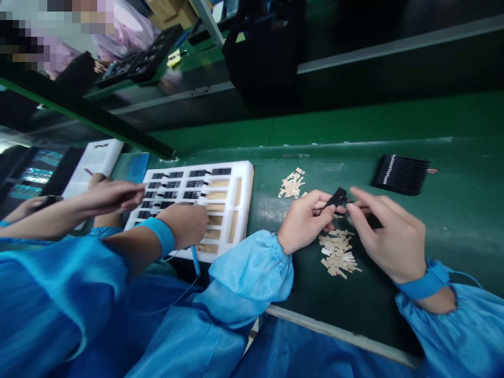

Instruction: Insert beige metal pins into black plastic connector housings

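Note:
My left hand (303,218) is closed on a small black part (335,199), held between thumb and fingers above the green bench. My right hand (388,231), with a blue wrist strap, is close against the part's right end. Its thumb and forefinger come together there, and whatever lies between them is too small to make out. Just below the hands is a loose pile of small pale strips (338,254). Behind my left hand lies a second, smaller pile of pale strips (291,184).
At the right back stands a black ribbed block of stacked parts (401,174). To the left, a white foam tray (244,202) holds rows of black parts; a co-worker's hands (185,226) are over it. A green post (129,131) slants behind the tray.

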Demonstrator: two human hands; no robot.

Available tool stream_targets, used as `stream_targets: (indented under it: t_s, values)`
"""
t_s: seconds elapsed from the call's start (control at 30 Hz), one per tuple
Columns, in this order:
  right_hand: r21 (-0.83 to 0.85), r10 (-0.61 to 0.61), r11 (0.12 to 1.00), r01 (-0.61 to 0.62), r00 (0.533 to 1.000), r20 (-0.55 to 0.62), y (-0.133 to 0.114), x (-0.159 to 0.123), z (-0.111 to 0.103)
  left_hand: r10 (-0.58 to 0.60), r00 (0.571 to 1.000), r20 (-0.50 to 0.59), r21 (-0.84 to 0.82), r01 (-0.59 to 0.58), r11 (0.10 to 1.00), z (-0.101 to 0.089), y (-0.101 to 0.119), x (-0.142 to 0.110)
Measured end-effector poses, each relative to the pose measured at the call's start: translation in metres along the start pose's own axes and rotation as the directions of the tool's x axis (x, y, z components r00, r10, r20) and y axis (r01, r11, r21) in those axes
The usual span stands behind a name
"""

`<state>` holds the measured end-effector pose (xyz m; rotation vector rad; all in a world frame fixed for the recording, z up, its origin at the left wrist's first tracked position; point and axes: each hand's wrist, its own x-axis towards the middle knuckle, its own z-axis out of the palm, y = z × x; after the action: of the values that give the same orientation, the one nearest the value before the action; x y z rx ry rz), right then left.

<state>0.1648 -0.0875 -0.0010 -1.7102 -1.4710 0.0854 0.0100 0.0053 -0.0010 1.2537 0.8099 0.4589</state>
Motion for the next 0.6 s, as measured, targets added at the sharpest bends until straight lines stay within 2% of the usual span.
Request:
stream_targets:
  t_s: [0.07,0.2,0.4,0.5,0.6]
  values:
    - [-0.035,0.018,0.999,-0.019,0.999,-0.045,-0.0007,0.0007,-0.001,-0.011,1.0,0.017,-0.058,0.012,0.998,-0.0009,0.0037,0.0007]
    - [0.015,0.055,0.998,-0.053,0.994,-0.1,-0.0004,0.0007,-0.0015,-0.005,1.0,-0.002,-0.102,0.005,0.995,-0.0011,0.0099,0.0013]
    - [0.06,0.056,0.997,-0.051,0.995,-0.086,0.0006,-0.0003,-0.002,0.049,0.998,-0.043,-0.059,-0.052,0.997,0.0008,0.0116,0.0011]
    - [0.078,0.081,0.994,-0.075,0.994,-0.077,0.0008,0.0,-0.0017,0.099,0.995,-0.011,-0.085,-0.099,0.991,0.0013,0.0087,0.0012]
    - [0.116,0.092,0.99,-0.086,0.995,-0.045,0.0001,0.0006,-0.0011,0.081,0.996,0.035,-0.115,-0.076,0.99,0.0033,0.0023,0.0012]
